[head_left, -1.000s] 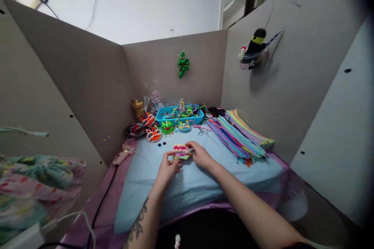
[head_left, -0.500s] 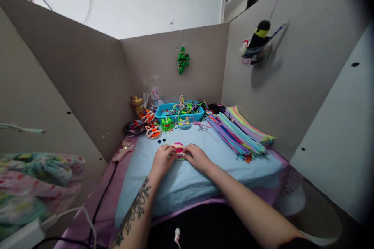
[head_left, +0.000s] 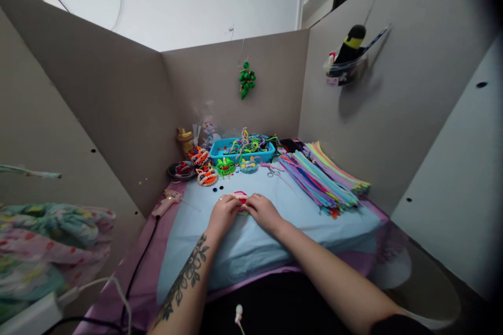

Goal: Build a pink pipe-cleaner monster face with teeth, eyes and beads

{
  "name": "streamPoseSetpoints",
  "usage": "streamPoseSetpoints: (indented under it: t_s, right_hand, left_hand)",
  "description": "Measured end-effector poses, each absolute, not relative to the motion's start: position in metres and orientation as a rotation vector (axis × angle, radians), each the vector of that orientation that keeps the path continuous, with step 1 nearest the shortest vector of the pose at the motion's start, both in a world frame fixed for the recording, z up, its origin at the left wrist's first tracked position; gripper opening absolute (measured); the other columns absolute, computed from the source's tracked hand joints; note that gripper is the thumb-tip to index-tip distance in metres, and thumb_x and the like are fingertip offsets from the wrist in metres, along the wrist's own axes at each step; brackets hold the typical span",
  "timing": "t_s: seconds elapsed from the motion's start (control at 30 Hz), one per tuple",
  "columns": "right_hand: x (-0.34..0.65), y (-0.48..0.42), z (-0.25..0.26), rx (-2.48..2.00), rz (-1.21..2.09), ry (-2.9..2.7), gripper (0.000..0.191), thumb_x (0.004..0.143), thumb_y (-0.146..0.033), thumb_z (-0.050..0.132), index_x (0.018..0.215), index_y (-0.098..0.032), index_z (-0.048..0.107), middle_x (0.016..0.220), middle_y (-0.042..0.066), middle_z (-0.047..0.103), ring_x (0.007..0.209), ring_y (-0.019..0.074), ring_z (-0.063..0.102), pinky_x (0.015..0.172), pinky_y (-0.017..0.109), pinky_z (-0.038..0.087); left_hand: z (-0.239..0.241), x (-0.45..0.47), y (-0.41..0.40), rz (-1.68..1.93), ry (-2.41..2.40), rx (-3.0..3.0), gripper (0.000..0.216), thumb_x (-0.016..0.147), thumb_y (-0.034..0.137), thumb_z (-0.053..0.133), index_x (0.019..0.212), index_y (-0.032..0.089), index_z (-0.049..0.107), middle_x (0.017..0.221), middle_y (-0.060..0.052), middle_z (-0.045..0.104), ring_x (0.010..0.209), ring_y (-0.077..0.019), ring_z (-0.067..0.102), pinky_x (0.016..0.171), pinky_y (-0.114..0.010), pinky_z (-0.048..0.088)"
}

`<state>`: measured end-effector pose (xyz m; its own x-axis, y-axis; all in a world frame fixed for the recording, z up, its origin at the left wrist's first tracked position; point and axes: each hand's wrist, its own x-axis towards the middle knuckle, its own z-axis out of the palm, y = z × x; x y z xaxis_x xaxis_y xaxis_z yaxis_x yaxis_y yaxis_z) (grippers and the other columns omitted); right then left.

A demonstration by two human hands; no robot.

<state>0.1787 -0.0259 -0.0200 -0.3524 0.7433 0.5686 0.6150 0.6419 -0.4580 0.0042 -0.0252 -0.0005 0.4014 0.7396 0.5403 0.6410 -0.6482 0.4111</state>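
Between my hands, near the middle of the blue cloth [head_left: 251,251], is a small pink and cream pipe-cleaner piece [head_left: 240,198], with a bit of green at its lower edge. My left hand [head_left: 225,213] pinches its left side. On its right side the fingers of my right hand [head_left: 262,211] are closed too. The fingers cover much of the piece. Two black round pieces [head_left: 218,189] lie just beyond my left hand. Behind them sit finished-looking pipe-cleaner faces: an orange one [head_left: 207,176], a green one [head_left: 225,167] and a light blue one [head_left: 248,166].
A blue tray [head_left: 241,157] of tangled pipe cleaners stands at the back. Bundles of pipe cleaners [head_left: 320,178] lie at right, beside scissors [head_left: 272,170]. A pink glue gun [head_left: 167,202] with a black cord rests at left. Grey panels [head_left: 236,78] enclose the table.
Both hands have drawn slightly closer together over the pink and cream piece, and my left hand has shifted a little right. The cream strip now looks straighter between my fingers.
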Motion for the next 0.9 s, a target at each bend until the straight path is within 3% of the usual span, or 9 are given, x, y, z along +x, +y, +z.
streamPoseSetpoints:
  t_s: [0.9]
  right_hand:
    - [0.1741, -0.0247, -0.0207, -1.029, 0.195, -2.071, 0.014, 0.083, -0.009, 0.054, 0.079, -0.019, 0.063, 0.080, 0.004, 0.062, 0.081, 0.0179, 0.056, 0.078, 0.031, 0.045]
  left_hand:
    - [-0.0096, 0.0101, -0.0272, 1.201, 1.278, 2.373, 0.011, 0.079, 0.024, 0.060, 0.079, 0.026, 0.071, 0.087, -0.007, 0.065, 0.088, -0.0222, 0.055, 0.084, -0.037, 0.042]
